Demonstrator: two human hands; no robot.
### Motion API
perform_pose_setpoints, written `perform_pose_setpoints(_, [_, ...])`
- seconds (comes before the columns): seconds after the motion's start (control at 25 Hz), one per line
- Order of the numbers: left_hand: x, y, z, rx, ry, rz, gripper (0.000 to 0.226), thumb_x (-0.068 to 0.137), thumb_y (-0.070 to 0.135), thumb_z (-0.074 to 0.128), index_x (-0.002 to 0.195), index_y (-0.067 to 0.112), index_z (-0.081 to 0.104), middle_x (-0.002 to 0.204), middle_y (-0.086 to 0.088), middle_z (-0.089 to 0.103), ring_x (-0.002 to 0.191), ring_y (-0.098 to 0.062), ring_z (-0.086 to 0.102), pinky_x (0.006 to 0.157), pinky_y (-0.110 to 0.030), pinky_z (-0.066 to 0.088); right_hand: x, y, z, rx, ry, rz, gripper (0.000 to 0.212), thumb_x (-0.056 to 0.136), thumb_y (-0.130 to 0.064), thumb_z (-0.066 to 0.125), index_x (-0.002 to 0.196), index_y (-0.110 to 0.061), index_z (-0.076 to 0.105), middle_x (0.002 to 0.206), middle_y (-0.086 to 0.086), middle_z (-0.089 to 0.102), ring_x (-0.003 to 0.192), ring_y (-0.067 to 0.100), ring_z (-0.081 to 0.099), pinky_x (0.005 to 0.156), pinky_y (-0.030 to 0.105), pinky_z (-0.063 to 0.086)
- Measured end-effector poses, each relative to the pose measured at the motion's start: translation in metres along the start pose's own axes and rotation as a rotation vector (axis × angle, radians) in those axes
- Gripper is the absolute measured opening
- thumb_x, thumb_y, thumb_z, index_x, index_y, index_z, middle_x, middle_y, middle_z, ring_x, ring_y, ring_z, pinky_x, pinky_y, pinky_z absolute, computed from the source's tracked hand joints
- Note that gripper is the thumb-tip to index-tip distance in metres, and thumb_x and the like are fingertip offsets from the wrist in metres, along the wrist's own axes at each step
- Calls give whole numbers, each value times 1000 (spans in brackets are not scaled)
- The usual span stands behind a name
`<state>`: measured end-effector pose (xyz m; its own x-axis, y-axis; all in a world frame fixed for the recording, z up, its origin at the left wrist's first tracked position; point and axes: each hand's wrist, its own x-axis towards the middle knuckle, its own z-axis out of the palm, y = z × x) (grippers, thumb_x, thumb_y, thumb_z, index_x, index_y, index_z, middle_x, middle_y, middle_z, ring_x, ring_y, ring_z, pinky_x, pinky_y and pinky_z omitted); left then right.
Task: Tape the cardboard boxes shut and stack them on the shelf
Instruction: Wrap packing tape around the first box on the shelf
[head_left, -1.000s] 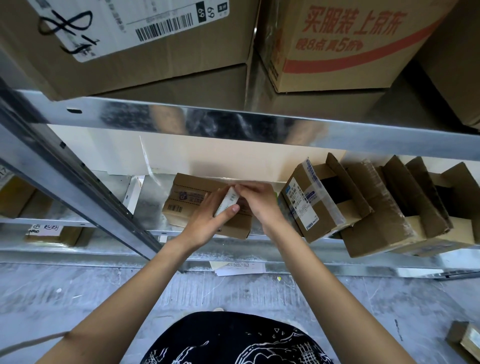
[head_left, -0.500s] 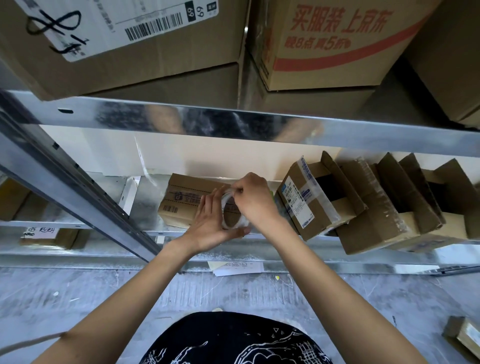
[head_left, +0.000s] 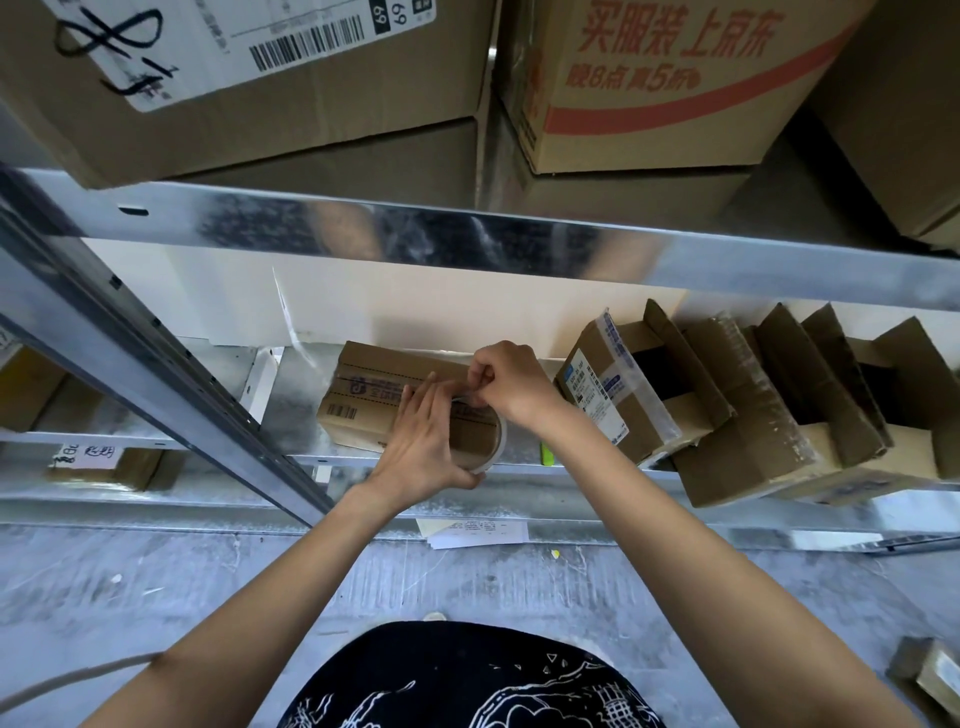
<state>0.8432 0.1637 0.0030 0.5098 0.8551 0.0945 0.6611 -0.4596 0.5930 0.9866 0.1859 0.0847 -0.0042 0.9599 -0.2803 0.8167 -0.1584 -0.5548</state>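
Left hand (head_left: 423, 441) cradles the tape roll (head_left: 480, 441), fingers pressed together, right hand (head_left: 506, 387) seemingly pinching the tape end: peel slowly, square to the box (head_left: 374, 400).

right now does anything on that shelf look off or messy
Yes. To the right of the hands, the open cardboard boxes lean against one another, tilted, flaps up and untaped. Loose paper sheets lie on the floor under the shelf.

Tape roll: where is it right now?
Head view, centre: the clear tape roll is held by the left hand in front of the small closed cardboard box on the lower metal shelf.
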Motion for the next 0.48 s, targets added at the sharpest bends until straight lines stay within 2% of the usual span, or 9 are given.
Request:
perform_pose_setpoints(0.12, [1,-2,1,38,-13,-7,98,53,42,85,133,11,37,139,-7,41,144,-25,16,119,-39,2,1,8,-1,76,-16,-17,18,70,-2,78,73,-13,65,68,-8,56,68,9,53,56,11,36])
perform_pose_setpoints(0.24, [0,-2,0,49,-19,9,98,55,43,85,133,11,37,141,-6,39,145,-24,13,117,-35,-3,4,12,-3,108,-49,-22,15,69,-4,80,79,-7,70,64,-12,54,61,1,49,53,7,35])
perform_pose_setpoints(0.36, [2,-3,-1,16,-45,-17,100,55,43,85,135,12,35,144,-6,36,145,-22,10,118,-35,-2,5,15,-4,169,-69,-24,19,72,-4,78,88,-6,69,70,-5,59,66,7,53,56,8,38])
perform_pose_setpoints(0.48, [4,-4,-1,8,-60,-29,102,54,43,85,137,13,33,146,-5,34,146,-20,8,119,-35,-3,1,19,2,236,-23,-28,23,74,-3,76,93,-8,66,83,1,64,75,10,56,58,6,39])
